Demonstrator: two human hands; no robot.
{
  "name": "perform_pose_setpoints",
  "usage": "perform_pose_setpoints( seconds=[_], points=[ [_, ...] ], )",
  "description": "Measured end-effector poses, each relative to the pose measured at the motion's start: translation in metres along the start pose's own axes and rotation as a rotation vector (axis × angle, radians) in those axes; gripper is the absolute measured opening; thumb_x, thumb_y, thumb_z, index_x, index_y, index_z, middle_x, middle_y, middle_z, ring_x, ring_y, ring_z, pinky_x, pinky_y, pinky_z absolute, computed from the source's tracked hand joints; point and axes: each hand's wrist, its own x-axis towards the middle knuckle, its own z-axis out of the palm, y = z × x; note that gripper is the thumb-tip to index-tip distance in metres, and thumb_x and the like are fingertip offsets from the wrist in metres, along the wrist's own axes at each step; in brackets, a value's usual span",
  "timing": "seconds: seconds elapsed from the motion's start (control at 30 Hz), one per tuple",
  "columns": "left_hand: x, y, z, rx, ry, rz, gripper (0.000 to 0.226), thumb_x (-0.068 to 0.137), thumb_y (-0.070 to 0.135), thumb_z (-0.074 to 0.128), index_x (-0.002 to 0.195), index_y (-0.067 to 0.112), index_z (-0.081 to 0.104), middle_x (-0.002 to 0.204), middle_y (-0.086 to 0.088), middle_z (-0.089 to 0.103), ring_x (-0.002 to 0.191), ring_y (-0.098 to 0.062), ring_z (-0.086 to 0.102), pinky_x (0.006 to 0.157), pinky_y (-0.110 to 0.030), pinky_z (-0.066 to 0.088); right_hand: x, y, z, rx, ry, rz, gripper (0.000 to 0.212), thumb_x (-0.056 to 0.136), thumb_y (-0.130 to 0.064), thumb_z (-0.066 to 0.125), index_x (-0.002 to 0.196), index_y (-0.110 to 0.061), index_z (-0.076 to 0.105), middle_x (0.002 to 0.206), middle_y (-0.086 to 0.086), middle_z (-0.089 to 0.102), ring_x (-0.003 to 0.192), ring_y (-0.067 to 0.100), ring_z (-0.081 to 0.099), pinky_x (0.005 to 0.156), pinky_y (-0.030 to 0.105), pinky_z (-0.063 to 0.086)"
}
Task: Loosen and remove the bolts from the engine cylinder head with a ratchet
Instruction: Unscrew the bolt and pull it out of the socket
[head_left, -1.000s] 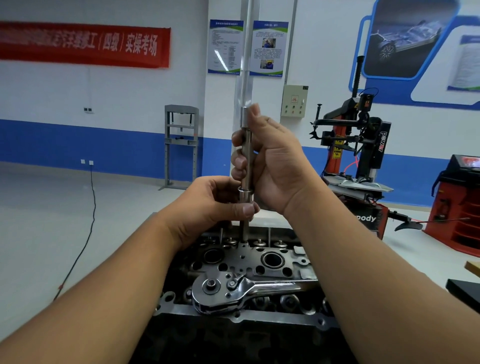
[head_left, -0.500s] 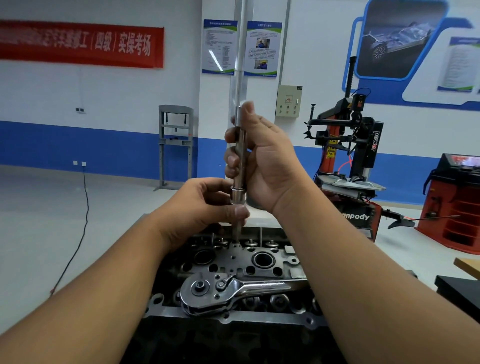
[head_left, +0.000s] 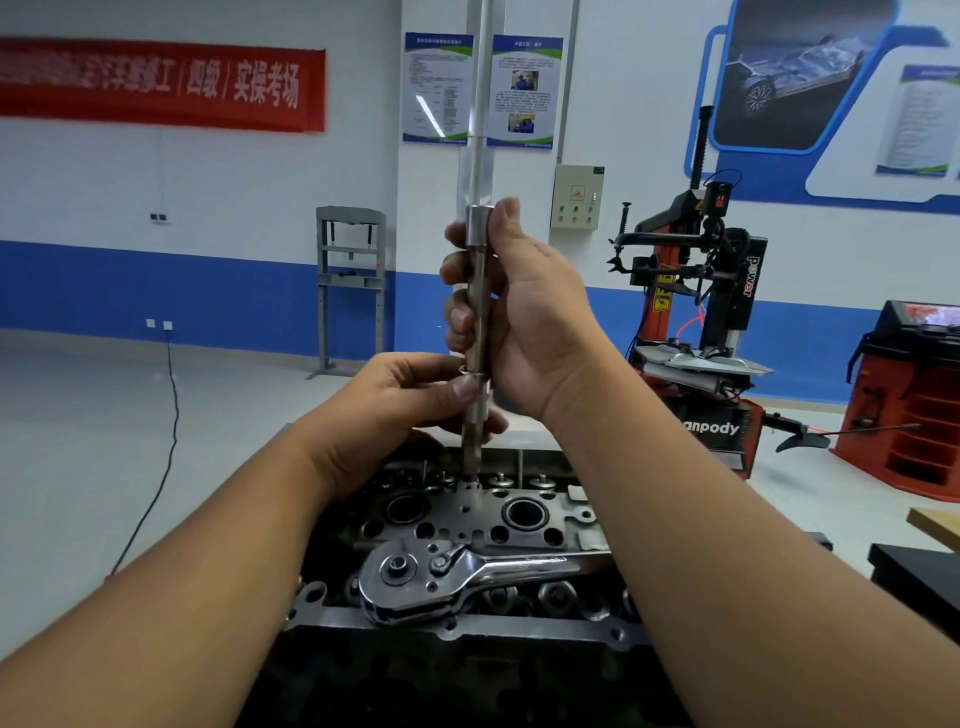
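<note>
R hand (head_left: 524, 317), centre of frame, has fingers curled round a long upright steel extension bar (head_left: 477, 306), thumb up along the capped top end. L hand (head_left: 395, 415), just below & left of it, pinches the chrome socket (head_left: 479, 402) at the bar's lower end between thumb & fingertips. Below the socket a thin bolt shank (head_left: 471, 457) runs down to the grey metal engine cylinder head (head_left: 483, 514), lower centre; can't tell if its tip is in the hole or just clear. The shiny chrome ratchet (head_left: 415, 577) lies flat on the near side of the head, round end to the left, handle running right under the R forearm, no hand on it.

The head sits on a dark block in the bottom of the frame. Room: pale floor, white wall w/ blue band, red banner (head_left: 156, 83) upper left, two posters (head_left: 483, 91) top centre, grey steel press frame (head_left: 350, 286) mid-left, red-and-black tyre changer (head_left: 696, 322) at right, red cabinet (head_left: 914, 395) far right.
</note>
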Motion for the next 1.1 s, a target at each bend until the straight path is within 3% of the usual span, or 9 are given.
perform_pose_setpoints(
  seconds=[0.07, 0.17, 0.27, 0.43, 0.57, 0.67, 0.83, 1.0, 1.1],
  points=[
    [0.0003, -0.0003, -0.0004, -0.016, -0.014, 0.022, 0.024, 0.089, 0.033, 0.072, 0.102, 0.015, 0.079, 0.105, -0.015, 0.078, 0.096, -0.026, 0.075, 0.066, -0.030, 0.058, -0.0003, -0.0001, -0.0004, 0.007, -0.005, 0.007, 0.044, 0.106, -0.053, 0.044, 0.100, -0.013, 0.062, 0.069, 0.000, 0.063, 0.049, 0.017, 0.045, 0.050, 0.026, 0.035],
    [0.0016, -0.0018, 0.0000, 0.063, 0.044, 0.048, 0.020, 0.081, 0.031, 0.080, 0.098, 0.021, 0.079, 0.101, -0.015, 0.079, 0.089, -0.022, 0.074, 0.068, -0.033, 0.054, -0.0018, 0.0006, -0.0006, 0.011, -0.021, -0.008, 0.037, 0.099, -0.053, 0.059, 0.099, -0.016, 0.054, 0.071, 0.002, 0.063, 0.049, 0.019, 0.044, 0.052, 0.028, 0.035],
    [0.0029, -0.0030, -0.0021, 0.087, 0.106, 0.044, 0.038, 0.065, 0.040, 0.088, 0.097, 0.021, 0.079, 0.096, -0.015, 0.079, 0.082, -0.022, 0.069, 0.067, -0.035, 0.050, -0.0027, 0.0009, 0.0012, -0.003, -0.033, -0.027, 0.034, 0.100, -0.048, 0.060, 0.093, -0.016, 0.052, 0.071, 0.004, 0.063, 0.050, 0.019, 0.045, 0.053, 0.029, 0.036],
    [0.0009, -0.0021, -0.0026, -0.031, -0.049, 0.003, 0.023, 0.089, 0.034, 0.070, 0.103, 0.017, 0.079, 0.107, -0.016, 0.077, 0.095, -0.024, 0.073, 0.071, -0.035, 0.056, -0.0004, 0.0009, 0.0034, 0.018, 0.028, -0.017, 0.041, 0.105, -0.051, 0.049, 0.089, -0.013, 0.049, 0.066, 0.002, 0.059, 0.045, 0.018, 0.041, 0.051, 0.028, 0.034],
    [0.0011, -0.0016, -0.0005, 0.059, 0.031, 0.036, 0.023, 0.083, 0.033, 0.076, 0.099, 0.017, 0.077, 0.102, -0.013, 0.079, 0.089, -0.020, 0.075, 0.069, -0.035, 0.053, -0.0025, -0.0004, 0.0014, 0.018, -0.006, 0.007, 0.043, 0.098, -0.058, 0.057, 0.092, -0.015, 0.051, 0.067, 0.001, 0.057, 0.044, 0.016, 0.040, 0.052, 0.027, 0.033],
    [0.0026, -0.0029, -0.0012, 0.091, 0.089, 0.031, 0.031, 0.079, 0.032, 0.079, 0.105, 0.015, 0.074, 0.099, -0.012, 0.079, 0.087, -0.019, 0.075, 0.070, -0.035, 0.051, -0.0036, -0.0002, 0.0007, -0.007, -0.035, -0.041, 0.037, 0.096, -0.051, 0.064, 0.093, -0.015, 0.055, 0.067, 0.001, 0.057, 0.045, 0.015, 0.040, 0.048, 0.025, 0.034],
    [-0.0002, 0.0001, 0.0005, -0.060, -0.066, -0.028, 0.034, 0.095, 0.033, 0.064, 0.114, 0.006, 0.070, 0.110, -0.022, 0.075, 0.096, -0.034, 0.075, 0.068, -0.035, 0.058, -0.0010, -0.0005, 0.0002, -0.005, -0.023, -0.018, 0.049, 0.101, -0.059, 0.049, 0.095, -0.012, 0.062, 0.067, -0.001, 0.060, 0.045, 0.014, 0.042, 0.047, 0.025, 0.035],
    [0.0015, 0.0010, 0.0040, 0.043, 0.074, 0.027, 0.034, 0.082, 0.027, 0.085, 0.106, 0.008, 0.070, 0.095, -0.017, 0.078, 0.084, -0.032, 0.077, 0.061, -0.033, 0.054, -0.0015, -0.0002, -0.0009, 0.022, -0.025, -0.019, 0.040, 0.097, -0.056, 0.060, 0.091, -0.017, 0.056, 0.069, 0.001, 0.060, 0.046, 0.017, 0.042, 0.050, 0.026, 0.035],
    [0.0019, 0.0006, 0.0026, 0.086, 0.124, 0.014, 0.038, 0.076, 0.031, 0.081, 0.105, 0.009, 0.071, 0.093, -0.015, 0.079, 0.084, -0.029, 0.076, 0.062, -0.032, 0.051, -0.0025, 0.0002, 0.0005, 0.002, -0.040, -0.052, 0.034, 0.099, -0.046, 0.064, 0.087, -0.017, 0.052, 0.069, 0.003, 0.060, 0.046, 0.018, 0.042, 0.050, 0.026, 0.035]
  ],
)
